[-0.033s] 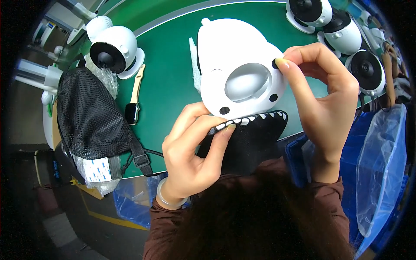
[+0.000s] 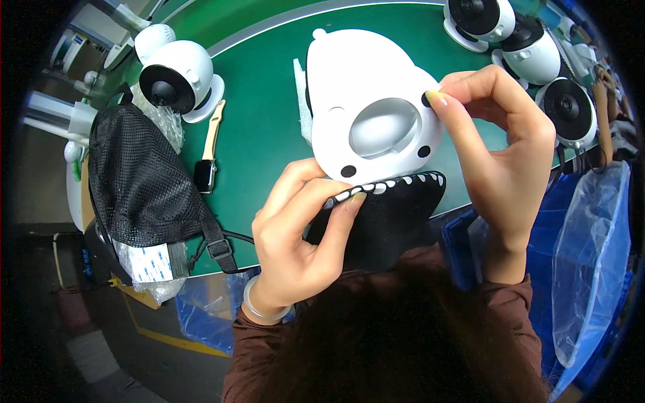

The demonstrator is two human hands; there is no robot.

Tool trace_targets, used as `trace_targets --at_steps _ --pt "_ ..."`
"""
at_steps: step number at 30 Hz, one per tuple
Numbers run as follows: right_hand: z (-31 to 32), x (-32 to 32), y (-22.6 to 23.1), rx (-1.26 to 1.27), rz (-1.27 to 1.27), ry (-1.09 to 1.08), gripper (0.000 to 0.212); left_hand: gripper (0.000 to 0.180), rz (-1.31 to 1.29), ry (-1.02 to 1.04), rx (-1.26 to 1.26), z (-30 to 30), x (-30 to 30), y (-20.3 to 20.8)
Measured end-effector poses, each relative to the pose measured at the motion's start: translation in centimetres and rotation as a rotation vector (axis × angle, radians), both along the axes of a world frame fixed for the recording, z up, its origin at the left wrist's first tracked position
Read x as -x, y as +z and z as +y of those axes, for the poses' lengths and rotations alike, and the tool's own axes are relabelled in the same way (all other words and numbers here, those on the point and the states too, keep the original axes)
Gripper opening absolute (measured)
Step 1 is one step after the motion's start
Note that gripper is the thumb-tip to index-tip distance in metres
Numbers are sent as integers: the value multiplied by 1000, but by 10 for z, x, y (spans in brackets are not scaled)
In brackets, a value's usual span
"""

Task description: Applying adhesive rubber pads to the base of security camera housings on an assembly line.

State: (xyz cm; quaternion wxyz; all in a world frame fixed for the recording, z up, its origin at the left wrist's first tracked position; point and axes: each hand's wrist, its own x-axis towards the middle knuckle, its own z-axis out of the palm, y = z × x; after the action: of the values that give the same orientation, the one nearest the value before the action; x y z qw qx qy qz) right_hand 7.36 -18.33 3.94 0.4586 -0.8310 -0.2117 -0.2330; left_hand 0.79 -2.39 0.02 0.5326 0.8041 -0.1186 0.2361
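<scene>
Head view: a white housing (image 2: 356, 74) with a rounded body lies on the green counter (image 2: 255, 101), its oval recess (image 2: 384, 127) facing up, ahead of the left hand (image 2: 295, 235) and to the left of the right hand (image 2: 504, 131). At the housing's right edge, the right hand has its thumb and forefinger almost together, their tips at a small black pad (image 2: 426, 99); whether they grip the pad or only press on it, I cannot tell. Just on the person's side of the housing, the left hand is closed in a pinch on the edge of a black sheet (image 2: 396, 218) lined with white ovals. That edge runs close beside the near rim of the housing. Two more black dots (image 2: 424, 152) sit on the housing around its recess, one of them near the left fingertips. Well to the left of the housing lie a wristwatch (image 2: 203, 176) and a black mesh bag (image 2: 144, 174), with a white camera-like device (image 2: 188, 67) beyond the watch. Well to its right stand similar white devices (image 2: 534, 60).
</scene>
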Motion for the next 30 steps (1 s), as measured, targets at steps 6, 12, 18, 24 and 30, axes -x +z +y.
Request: trace_targets --at_steps 6,12,18,24,30 --pt "-12 -17 4 -233 247 215 18 14 53 48 21 2 4 0" --pt "-20 -16 -2 -124 284 278 22 9 55 101 -18 12 17 1" --pt "0 -20 -17 -211 155 305 14 10 48 -16 104 10 0 1" --pt "7 -24 -19 -226 61 204 17 14 78 -130 201 8 -7 -1" --pt "4 -21 -19 -188 76 313 18 15 14 -143 191 10 -11 -5"
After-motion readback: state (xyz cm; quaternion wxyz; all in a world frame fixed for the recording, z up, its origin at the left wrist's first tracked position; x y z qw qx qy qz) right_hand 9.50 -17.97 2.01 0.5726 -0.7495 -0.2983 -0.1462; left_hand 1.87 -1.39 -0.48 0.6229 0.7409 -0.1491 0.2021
